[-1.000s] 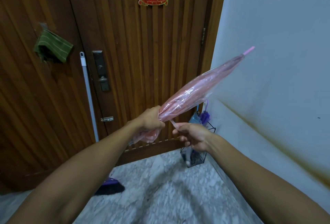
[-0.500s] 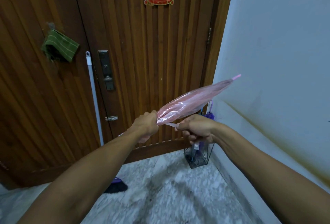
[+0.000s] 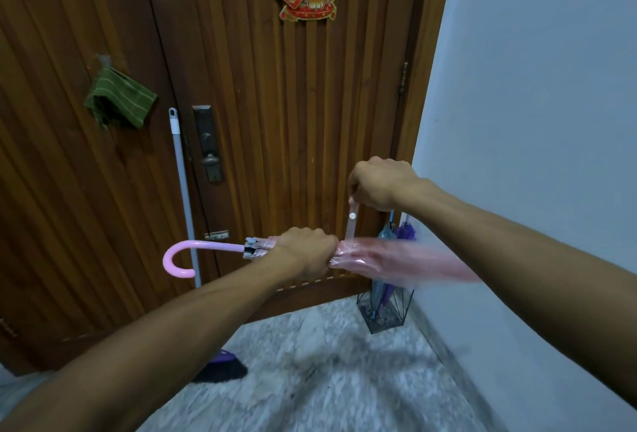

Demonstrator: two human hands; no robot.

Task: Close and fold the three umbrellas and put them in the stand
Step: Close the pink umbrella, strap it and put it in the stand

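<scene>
Two bare forearms reach into the head view from the lower corners, one from the left and one from the right, each ending in a bare hand. No sleeve, cuff or glove covers either arm as far as the picture's edge shows them. The left hand carries no ring, watch or band on the wrist or on the knuckles that face the camera. The right hand is likewise bare at the wrist and across its back. Both forearms are smooth, with no visible markings. The nails are turned away from the camera and cannot be seen.
</scene>
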